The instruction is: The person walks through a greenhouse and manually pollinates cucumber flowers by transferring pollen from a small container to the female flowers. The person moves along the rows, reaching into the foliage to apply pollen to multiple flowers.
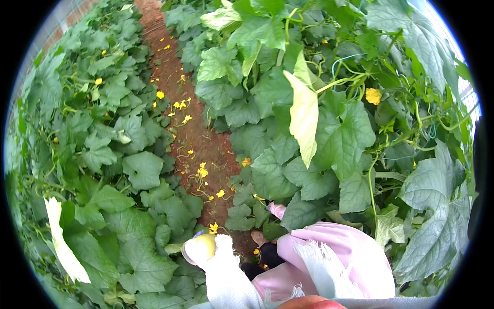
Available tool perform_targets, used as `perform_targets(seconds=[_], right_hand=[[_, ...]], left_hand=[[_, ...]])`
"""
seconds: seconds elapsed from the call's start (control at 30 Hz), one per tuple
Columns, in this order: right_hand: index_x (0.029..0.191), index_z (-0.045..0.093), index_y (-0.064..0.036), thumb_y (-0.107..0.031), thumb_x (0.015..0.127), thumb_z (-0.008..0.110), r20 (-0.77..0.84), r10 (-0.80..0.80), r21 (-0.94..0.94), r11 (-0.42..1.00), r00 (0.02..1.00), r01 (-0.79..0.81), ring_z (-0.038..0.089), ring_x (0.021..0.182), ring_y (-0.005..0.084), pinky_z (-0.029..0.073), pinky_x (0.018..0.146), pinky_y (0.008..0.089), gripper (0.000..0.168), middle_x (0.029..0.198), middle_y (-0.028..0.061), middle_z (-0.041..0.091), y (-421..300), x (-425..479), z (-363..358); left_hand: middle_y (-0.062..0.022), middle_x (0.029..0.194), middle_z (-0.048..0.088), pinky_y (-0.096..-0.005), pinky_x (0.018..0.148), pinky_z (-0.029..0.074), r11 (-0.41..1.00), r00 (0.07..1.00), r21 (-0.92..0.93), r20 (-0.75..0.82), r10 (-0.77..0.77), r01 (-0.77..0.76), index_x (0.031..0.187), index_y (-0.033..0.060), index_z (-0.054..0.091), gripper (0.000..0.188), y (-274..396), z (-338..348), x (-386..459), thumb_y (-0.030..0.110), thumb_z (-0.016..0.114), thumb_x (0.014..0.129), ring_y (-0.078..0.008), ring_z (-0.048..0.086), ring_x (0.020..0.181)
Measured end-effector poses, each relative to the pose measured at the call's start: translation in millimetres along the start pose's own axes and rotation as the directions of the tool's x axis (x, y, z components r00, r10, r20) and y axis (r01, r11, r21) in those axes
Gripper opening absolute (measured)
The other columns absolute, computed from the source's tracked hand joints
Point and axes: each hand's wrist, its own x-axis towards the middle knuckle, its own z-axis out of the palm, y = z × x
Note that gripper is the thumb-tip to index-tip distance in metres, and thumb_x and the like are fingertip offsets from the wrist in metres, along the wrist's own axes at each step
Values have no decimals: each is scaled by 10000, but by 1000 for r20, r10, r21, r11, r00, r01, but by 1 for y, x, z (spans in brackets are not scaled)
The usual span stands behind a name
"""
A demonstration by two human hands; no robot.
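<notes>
At the end of a white sleeve, my left hand shows only as a small bluish bit. A round yellow-and-white object, overexposed and perhaps a cup, is held there above the soil path. A yellow flower appears just beyond it. My right arm, in a pink sleeve with a frayed white cloth across it, reaches forward among the plants. A broad green leaf covers part of it. Past that leaf, a pink cuff and a small purplish end of my right hand show; the fingers cannot be made out.
A reddish soil path runs ahead, strewn with fallen yellow flowers. Dense leafy vines line its left side. On the right, taller vines with tendrils and thin blue-green twine carry a yellow flower. Dark footwear shows below.
</notes>
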Motion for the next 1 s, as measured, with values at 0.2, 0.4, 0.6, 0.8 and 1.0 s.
perform_targets(seconds=[0.2,0.4,0.6,0.8,1.0], right_hand=[[1093,567,-107,-282,870,556,43,28,150,988,999,-34,596,782,269,503,667,385,283,918,92,617,-23,-15,29],[1084,569,-105,-282,871,556,57,48,211,976,997,-59,595,763,262,505,651,383,277,901,86,616,-40,-22,51],[1076,572,-103,-283,873,556,61,38,254,966,997,-52,595,745,256,506,634,382,272,884,80,616,-95,-19,46],[1068,574,-101,-283,874,556,79,-6,258,966,997,-15,594,726,249,508,618,380,267,866,74,615,-160,25,27],[1059,576,-99,-284,875,556,108,-12,323,946,994,-23,593,707,243,510,602,379,262,849,69,614,-241,82,6]], left_hand=[[-97,1006,628,-304,774,504,1000,997,2,74,29,-29,1126,39,511,763,20,5,29,85,862,449,-194,604,882],[-96,1005,630,-306,774,505,998,995,-61,98,33,-27,1131,45,505,771,27,-3,56,93,866,451,-196,607,882],[-96,1004,631,-309,774,505,909,989,-405,141,-44,99,1135,52,500,778,55,-12,101,101,870,452,-197,609,881],[-117,1001,638,-351,782,503,991,991,-49,29,129,-128,1136,59,471,707,87,-15,168,197,857,560,-218,631,887],[-128,1003,631,-363,792,498,972,975,-121,68,211,-202,1150,38,456,726,110,26,254,235,860,580,-241,630,901]])
